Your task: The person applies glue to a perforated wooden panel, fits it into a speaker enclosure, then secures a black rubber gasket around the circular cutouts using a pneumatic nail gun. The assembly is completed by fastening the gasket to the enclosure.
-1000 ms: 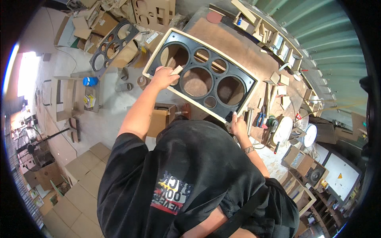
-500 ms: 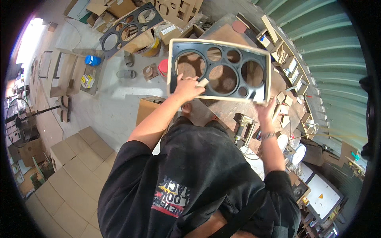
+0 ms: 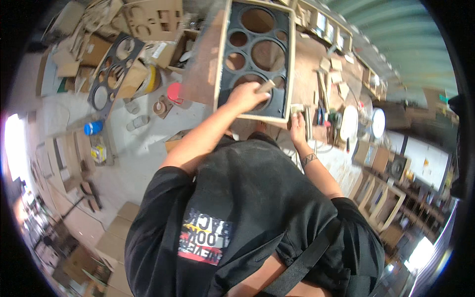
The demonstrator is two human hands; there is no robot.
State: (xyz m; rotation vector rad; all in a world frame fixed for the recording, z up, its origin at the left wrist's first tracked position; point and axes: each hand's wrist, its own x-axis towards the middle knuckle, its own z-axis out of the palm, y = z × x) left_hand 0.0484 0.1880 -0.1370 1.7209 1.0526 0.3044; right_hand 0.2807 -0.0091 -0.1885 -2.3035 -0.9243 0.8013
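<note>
A speaker box [image 3: 216, 81] with a pale wooden rim and a dark panel cut with several round holes lies lengthwise away from me on the brown worktable. My left hand [image 3: 243, 97] reaches over its near end, closed around a small wood block [image 3: 266, 86]. Just right of the box's near corner is my right hand [image 3: 298, 129], fingers stretched forward at the nail gun [image 3: 297, 107]. Whether those fingers touch the nail gun I cannot make out. Part of the nail gun is hidden by the hand.
A hammer [image 3: 324, 91], pliers [image 3: 320, 117] and several wood blocks [image 3: 336, 65] lie on the table to the right. A dark panel with round holes [image 3: 100, 98] leans among cardboard at far left. On the floor stand a blue-lidded jar [image 3: 93, 128] and a red container [image 3: 174, 92].
The speaker box has turned from crosswise to lengthwise and moved farther away. My right hand has let go of its rim and come to the nail gun. My left hand keeps the wood block.
</note>
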